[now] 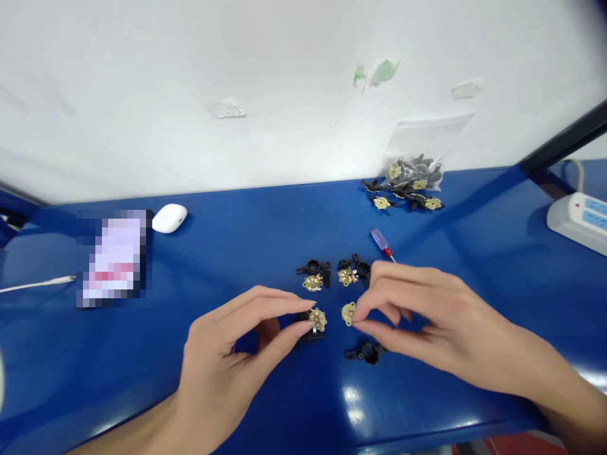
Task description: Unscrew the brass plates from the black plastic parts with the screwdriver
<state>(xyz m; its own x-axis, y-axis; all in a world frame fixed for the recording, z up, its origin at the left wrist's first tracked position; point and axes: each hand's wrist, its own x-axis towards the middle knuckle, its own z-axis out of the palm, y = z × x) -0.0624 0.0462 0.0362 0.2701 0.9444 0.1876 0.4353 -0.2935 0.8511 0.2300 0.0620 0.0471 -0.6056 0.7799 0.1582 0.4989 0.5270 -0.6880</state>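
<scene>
Brass discs (317, 320) are pinched by the left hand (227, 360) and right hand (427, 316) over the blue worktop (213, 253), a white wall (284, 95) seen beyond them.

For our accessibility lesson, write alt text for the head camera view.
The left hand and right hand pinch small brass discs above a blue workbench, the left one over a black plastic part. More brass and black parts lie nearby, with a small blue-handled screwdriver and a plastic bag of parts beyond.
</scene>
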